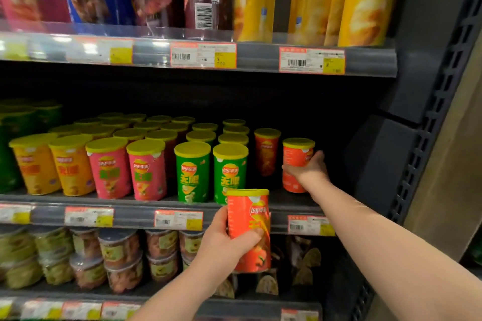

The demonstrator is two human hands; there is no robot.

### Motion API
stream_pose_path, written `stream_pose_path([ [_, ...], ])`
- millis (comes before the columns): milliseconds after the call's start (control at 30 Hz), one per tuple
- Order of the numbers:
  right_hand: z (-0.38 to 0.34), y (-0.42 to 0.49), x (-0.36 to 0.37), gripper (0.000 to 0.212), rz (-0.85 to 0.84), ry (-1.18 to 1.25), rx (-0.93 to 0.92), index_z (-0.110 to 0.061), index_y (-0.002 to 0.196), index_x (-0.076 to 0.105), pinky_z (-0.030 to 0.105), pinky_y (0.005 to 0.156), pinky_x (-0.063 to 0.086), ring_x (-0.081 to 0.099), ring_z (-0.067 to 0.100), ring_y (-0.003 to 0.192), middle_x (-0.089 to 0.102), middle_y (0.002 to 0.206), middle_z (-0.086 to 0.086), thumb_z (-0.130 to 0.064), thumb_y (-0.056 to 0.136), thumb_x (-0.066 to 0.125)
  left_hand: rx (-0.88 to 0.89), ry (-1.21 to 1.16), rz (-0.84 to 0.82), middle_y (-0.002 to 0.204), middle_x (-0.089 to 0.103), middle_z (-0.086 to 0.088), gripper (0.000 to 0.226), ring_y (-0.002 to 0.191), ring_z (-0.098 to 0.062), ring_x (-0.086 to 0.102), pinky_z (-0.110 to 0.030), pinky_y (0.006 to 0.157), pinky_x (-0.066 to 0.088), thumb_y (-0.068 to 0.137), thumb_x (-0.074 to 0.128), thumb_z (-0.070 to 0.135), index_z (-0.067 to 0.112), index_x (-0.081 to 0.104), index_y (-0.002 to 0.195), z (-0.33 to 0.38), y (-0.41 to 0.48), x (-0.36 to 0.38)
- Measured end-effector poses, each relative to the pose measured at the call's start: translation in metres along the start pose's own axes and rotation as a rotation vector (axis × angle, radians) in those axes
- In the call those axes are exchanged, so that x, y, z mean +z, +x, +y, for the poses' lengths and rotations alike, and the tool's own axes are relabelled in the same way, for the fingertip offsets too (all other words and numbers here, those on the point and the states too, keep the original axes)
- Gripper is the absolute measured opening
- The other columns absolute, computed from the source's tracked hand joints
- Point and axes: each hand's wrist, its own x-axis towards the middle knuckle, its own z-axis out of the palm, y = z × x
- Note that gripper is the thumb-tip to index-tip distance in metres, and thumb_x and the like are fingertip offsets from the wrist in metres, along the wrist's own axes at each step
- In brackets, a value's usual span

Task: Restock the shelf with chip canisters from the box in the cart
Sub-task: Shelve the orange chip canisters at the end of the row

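One canister (296, 161), gripped by our right hand (307, 168), fills the shelf's (135, 214) sparse right end; our left hand (229, 238) holds the spare (247, 219) ready.

Left hand (229, 240) bare. Left forearm (182, 286) bare, uncovered down to bottom frame edge. Right hand (309, 168) bare. Right forearm (378, 237) likewise uncovered to frame edge. Fingers (246, 240) slightly blurred; nail detail unreadable.
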Motion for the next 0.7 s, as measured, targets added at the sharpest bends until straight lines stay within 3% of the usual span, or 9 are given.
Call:
stream_pose_path([
  [133,0.003,0.011,0.008,0.076,0.001,0.02,-0.014,-0.005,0.128,0.032,0.04,0.096,0.042,0.052,0.034,0.119,0.05,0.133,0.018,-0.023,0.073,0.081,-0.013,-0.018,-0.059,0.095,0.072,0.01,0.052,0.085,-0.009,0.07,-0.025,0.072,0.054,0.067,0.08,0.031,0.035,0.053,0.111,0.003,0.012,-0.003],
  [267,0.01,0.02,0.011,0.08,-0.068,0.018,-0.005,-0.004,0.133,0.027,0.039,0.098,0.042,0.052,0.033,0.12,0.049,0.134,0.018,-0.016,0.074,0.08,-0.009,-0.022,-0.063,0.097,0.071,0.007,0.042,0.089,-0.011,0.069,-0.031,0.085,0.053,0.076,0.079,0.02,0.036,0.053,0.105,0.003,0.023,-0.007],
  [400,0.014,0.026,0.01,0.076,-0.093,0.003,-0.016,-0.005,0.131,0.028,0.035,0.096,0.041,0.053,0.03,0.119,0.05,0.133,0.016,-0.014,0.075,0.079,0.016,-0.012,-0.075,0.085,0.073,0.013,0.056,0.08,-0.003,0.069,-0.021,0.073,0.052,0.065,0.082,0.027,0.037,0.051,0.11,0.002,0.029,-0.007],
  [500,0.016,0.033,0.012,0.078,-0.073,0.025,-0.03,-0.005,0.129,0.033,0.037,0.097,0.044,0.055,0.03,0.117,0.053,0.131,0.016,-0.015,0.07,0.083,0.027,-0.004,-0.103,0.079,0.071,0.024,0.055,0.076,0.001,0.069,-0.019,0.07,0.051,0.053,0.076,0.033,0.039,0.051,0.102,0.002,0.031,-0.006],
  [700,0.018,0.042,0.016,0.08,-0.051,0.019,-0.075,-0.004,0.134,0.034,0.041,0.101,0.04,0.051,0.032,0.123,0.05,0.135,0.018,-0.015,0.072,0.082,0.037,-0.008,-0.099,0.085,0.073,0.018,0.055,0.08,0.0,0.069,-0.017,0.07,0.05,0.058,0.081,0.031,0.036,0.053,0.105,0.001,0.035,-0.009],
])
